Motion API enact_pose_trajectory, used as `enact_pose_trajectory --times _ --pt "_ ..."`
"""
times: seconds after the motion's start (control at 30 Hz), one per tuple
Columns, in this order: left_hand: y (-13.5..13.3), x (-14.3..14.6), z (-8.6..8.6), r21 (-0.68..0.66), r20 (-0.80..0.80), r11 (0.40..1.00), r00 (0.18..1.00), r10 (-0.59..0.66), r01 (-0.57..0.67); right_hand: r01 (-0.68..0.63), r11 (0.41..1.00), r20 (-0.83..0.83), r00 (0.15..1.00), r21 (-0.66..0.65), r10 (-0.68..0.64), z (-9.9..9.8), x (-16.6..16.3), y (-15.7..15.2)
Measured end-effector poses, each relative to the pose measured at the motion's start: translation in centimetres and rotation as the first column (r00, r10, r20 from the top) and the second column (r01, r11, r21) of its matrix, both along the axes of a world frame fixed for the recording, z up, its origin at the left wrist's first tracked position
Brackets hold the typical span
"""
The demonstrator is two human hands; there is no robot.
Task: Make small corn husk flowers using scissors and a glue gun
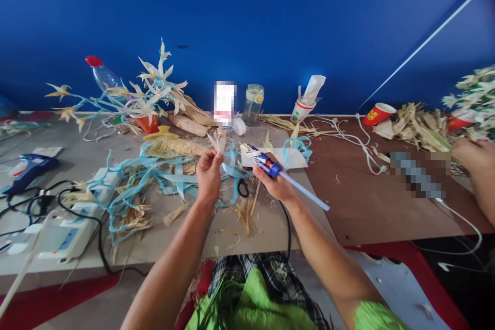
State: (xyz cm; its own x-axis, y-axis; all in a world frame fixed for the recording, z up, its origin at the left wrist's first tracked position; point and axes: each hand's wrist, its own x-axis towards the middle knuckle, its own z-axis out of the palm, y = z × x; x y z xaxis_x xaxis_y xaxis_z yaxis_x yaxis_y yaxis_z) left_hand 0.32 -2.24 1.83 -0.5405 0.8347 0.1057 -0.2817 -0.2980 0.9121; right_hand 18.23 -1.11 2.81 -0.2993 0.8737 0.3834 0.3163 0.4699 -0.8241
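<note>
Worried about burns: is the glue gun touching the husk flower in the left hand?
Apart: the head view shows a clear gap between the glue gun and the husk flower.

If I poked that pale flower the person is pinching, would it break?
The pale flower looks thin and papery, so a hard poke might bend or tear it. It's probably very light, since the left hand holds it in just a pinch. Its spread, pointy shape means it likely wouldn't roll far.
</note>
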Motion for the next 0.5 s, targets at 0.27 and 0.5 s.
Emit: enact_pose_trajectory --times 0.27,0.5 --pt "0.1 -0.1 0.1 0.029 -0.006 0.999 1.0 0.019 -0.018 0.38 0.914 0.663 0.648 0.145 -0.375 0.4 1.6 0.3" --pt "0.1 0.0 0.1 0.036 0.013 0.999 1.0 0.001 -0.002 0.417 0.904 0.842 0.449 0.098 -0.299 -0.8 3.4 1.1"
